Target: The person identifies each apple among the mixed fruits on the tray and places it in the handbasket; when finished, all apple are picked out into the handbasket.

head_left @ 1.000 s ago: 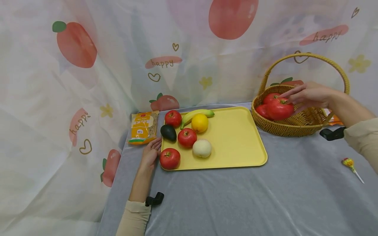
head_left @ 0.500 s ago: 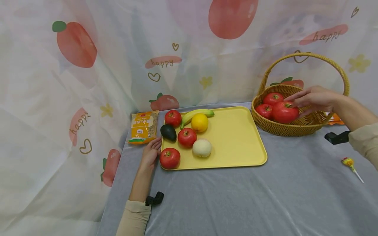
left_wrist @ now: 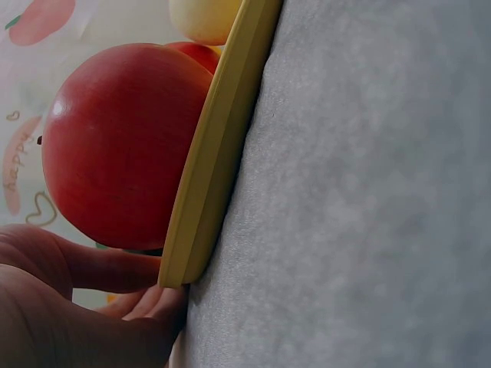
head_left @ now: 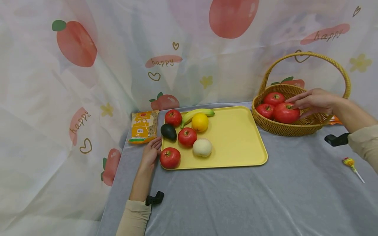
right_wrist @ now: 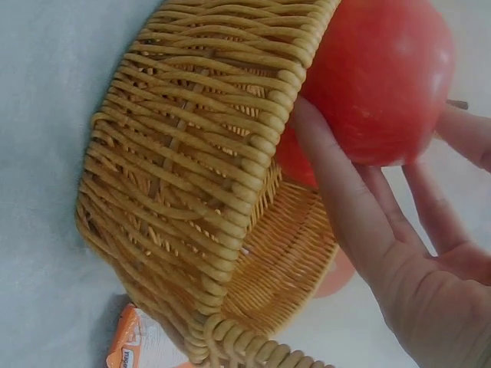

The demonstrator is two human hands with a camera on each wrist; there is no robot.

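Observation:
My right hand (head_left: 317, 101) reaches into the wicker basket (head_left: 290, 130) and holds a large red apple (head_left: 286, 113). In the right wrist view, its fingers lie along the underside of the apple (right_wrist: 383, 77), with the thumb near the stem. Two other red apples lie beside it in the basket. At the left edge of the yellow tray (head_left: 236, 137), my left hand (head_left: 151, 153) grips the rim. The left wrist view shows the thumb on the tray's rim (left_wrist: 207, 161) and fingers beneath, close to a red apple (left_wrist: 126, 146).
The tray bears more red apples (head_left: 187, 137), a dark avocado (head_left: 169, 132), a banana (head_left: 196, 115), an orange (head_left: 199, 122) and a pale round fruit (head_left: 202, 147). A grain packet (head_left: 143, 127) lies left; a lollipop (head_left: 352, 168) lies right. An orange wrapper (right_wrist: 142, 341) is behind the basket.
My right hand has moved slightly right and down with its apple, which now sits lower in the basket and uncovers the two others. The left hand stays at the tray.

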